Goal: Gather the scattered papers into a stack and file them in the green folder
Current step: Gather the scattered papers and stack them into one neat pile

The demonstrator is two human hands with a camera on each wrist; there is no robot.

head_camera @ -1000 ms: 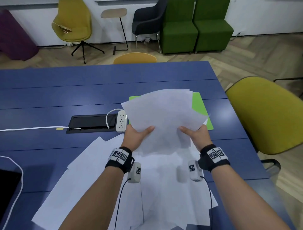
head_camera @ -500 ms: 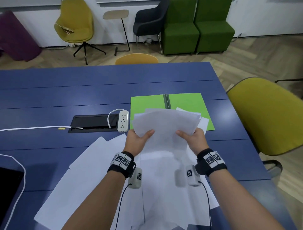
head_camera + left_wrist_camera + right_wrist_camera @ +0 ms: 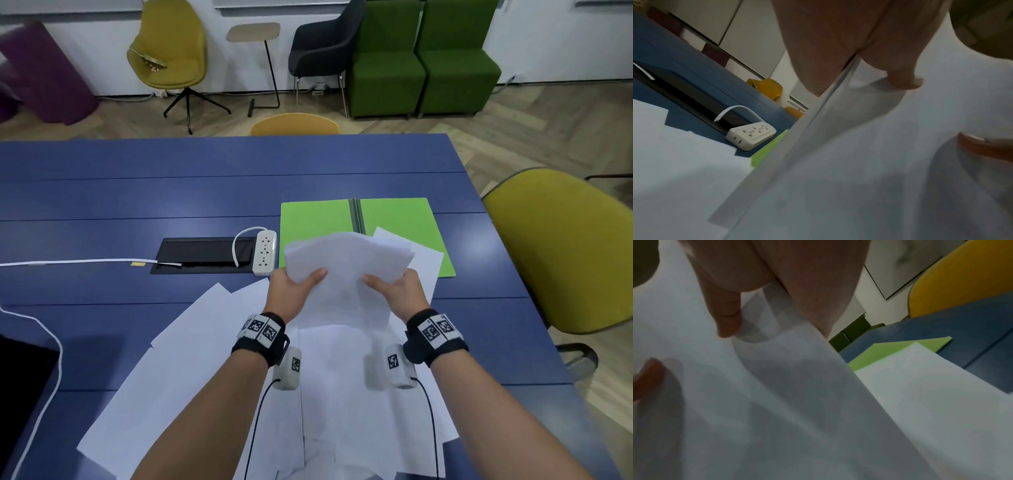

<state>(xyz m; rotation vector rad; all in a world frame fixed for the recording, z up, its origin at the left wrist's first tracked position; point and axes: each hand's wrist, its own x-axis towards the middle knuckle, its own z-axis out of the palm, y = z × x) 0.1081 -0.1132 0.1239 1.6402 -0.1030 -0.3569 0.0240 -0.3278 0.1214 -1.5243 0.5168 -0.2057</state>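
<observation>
Both hands hold a loose stack of white papers [image 3: 346, 263] upright over the blue table [image 3: 171, 192]. My left hand [image 3: 296, 284] grips its left edge, thumb on the near face. My right hand [image 3: 394, 286] grips the right edge the same way. The stack [image 3: 869, 162] fills the left wrist view, and the stack [image 3: 756, 402] also fills the right wrist view. The green folder [image 3: 315, 219] lies open and flat just beyond the stack. One sheet [image 3: 424, 260] rests across the folder's near right corner. More scattered papers [image 3: 191, 359] cover the table under my forearms.
A white power strip [image 3: 264, 251] and a black cable tray [image 3: 205, 253] sit left of the folder. A white cable [image 3: 68, 262] runs along the table to the left. A yellow chair [image 3: 561, 246] stands at the right table edge. A dark object [image 3: 20, 373] lies at the near left.
The stack has dropped lower and closer to me, so the open folder behind it now shows. Its fanned sheets have drawn together. Both hands kept their grip.
</observation>
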